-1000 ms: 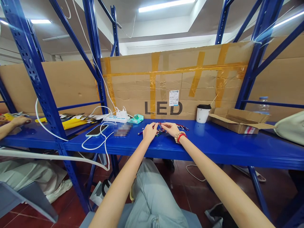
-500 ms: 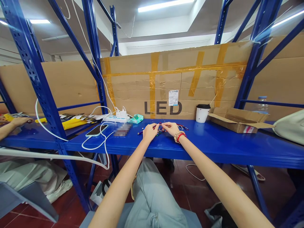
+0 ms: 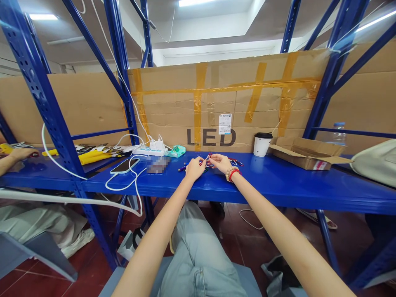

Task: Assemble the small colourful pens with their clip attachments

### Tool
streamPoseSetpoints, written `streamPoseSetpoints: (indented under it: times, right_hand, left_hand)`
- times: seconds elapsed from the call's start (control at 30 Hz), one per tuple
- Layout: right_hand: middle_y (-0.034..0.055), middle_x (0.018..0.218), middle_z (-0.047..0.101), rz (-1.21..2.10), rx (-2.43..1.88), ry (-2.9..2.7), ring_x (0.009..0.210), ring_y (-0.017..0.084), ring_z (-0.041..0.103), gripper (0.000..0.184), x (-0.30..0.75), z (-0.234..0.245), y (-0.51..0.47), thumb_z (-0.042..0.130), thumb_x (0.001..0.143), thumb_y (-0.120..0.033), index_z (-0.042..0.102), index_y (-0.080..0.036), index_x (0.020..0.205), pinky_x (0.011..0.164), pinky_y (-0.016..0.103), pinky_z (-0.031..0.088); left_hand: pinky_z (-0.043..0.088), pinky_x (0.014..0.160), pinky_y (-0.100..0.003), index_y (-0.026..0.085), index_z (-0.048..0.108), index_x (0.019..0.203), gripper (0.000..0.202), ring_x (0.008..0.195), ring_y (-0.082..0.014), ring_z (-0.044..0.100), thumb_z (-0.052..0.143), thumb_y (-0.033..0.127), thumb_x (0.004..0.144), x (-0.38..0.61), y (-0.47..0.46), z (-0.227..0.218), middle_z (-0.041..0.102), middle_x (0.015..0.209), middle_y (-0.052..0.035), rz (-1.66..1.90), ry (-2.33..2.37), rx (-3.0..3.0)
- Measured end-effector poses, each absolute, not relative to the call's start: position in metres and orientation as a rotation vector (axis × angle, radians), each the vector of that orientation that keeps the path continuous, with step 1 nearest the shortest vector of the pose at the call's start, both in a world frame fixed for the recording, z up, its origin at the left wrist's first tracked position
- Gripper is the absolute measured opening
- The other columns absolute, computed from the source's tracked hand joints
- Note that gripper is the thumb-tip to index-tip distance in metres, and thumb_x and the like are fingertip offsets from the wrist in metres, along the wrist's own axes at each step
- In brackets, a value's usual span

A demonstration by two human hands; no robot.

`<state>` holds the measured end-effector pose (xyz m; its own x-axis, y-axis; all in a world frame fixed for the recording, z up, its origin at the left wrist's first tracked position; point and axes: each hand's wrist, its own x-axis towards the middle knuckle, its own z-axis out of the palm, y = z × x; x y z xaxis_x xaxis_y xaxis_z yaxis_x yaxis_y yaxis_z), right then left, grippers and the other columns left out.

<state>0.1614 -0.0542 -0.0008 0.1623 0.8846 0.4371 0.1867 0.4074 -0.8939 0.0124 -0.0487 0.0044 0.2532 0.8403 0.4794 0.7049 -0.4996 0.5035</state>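
My left hand [image 3: 195, 168] is closed in a pinch above the blue shelf table. Facing it, my right hand [image 3: 220, 163] pinches too, with a beaded bracelet and a red cord at its wrist. Between the fingertips is a small red metal piece [image 3: 209, 156], mostly covered by fingers; it looks like a carabiner. Several small coloured carabiners [image 3: 236, 162] lie on the table just behind and right of my right hand. More of these, dark blue and purple [image 3: 182, 168], show left of my left hand, and others are hidden under the hands.
A phone [image 3: 124, 166] with a white cable, a power strip [image 3: 151, 149] and a green packet [image 3: 177, 151] are on the left. At right stand a lidded paper cup [image 3: 262, 144] and an open cardboard box [image 3: 307, 153]. Another person's hand [image 3: 23, 154] works far left.
Both hands stay close together over the carabiners. The fingers have shifted slightly around the small piece, which now shows a lighter, silvery part. The camera view has tilted a little.
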Motion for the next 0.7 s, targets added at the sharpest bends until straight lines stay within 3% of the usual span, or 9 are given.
streamPoseSetpoints:
  times: [0.13, 0.5, 0.7]
  right_hand:
    - [0.0037, 0.072, 0.069, 0.727, -1.041, -1.316, 0.067, 0.017, 0.068, 0.021, 0.159, 0.0, -0.056, 0.073, 0.065, -0.019, 0.057, -0.016, 0.079, 0.05, 0.022, 0.054]
    - [0.0003, 0.064, 0.067, 0.863, -1.151, -1.302, 0.054, 0.01, 0.064, 0.011, 0.153, 0.01, -0.071, 0.068, 0.073, -0.01, 0.061, -0.014, 0.081, 0.047, 0.016, 0.05]
    - [0.0021, 0.067, 0.068, 0.876, -1.172, -1.349, 0.056, 0.01, 0.063, 0.024, 0.155, 0.01, -0.065, 0.077, 0.068, -0.026, 0.068, -0.012, 0.085, 0.047, 0.015, 0.049]
  left_hand:
    - [0.045, 0.08, -0.03, 0.024, 0.062, 0.101, 0.031, 0.103, -0.0202, 0.057, 0.038, 0.04, 0.092, 0.012, -0.045, 0.002, 0.068, 0.101, -0.0041, 1.123, 1.431, 2.299]
    - [0.044, 0.088, -0.029, 0.024, 0.058, 0.107, 0.023, 0.105, -0.0187, 0.059, 0.042, 0.028, 0.091, 0.009, -0.04, 0.002, 0.067, 0.109, -0.0035, 1.242, 1.35, 2.281]
    - [0.043, 0.093, -0.028, 0.023, 0.058, 0.108, 0.026, 0.108, -0.0178, 0.058, 0.04, 0.027, 0.089, 0.012, -0.038, 0.003, 0.065, 0.114, -0.0042, 1.249, 1.314, 2.358]
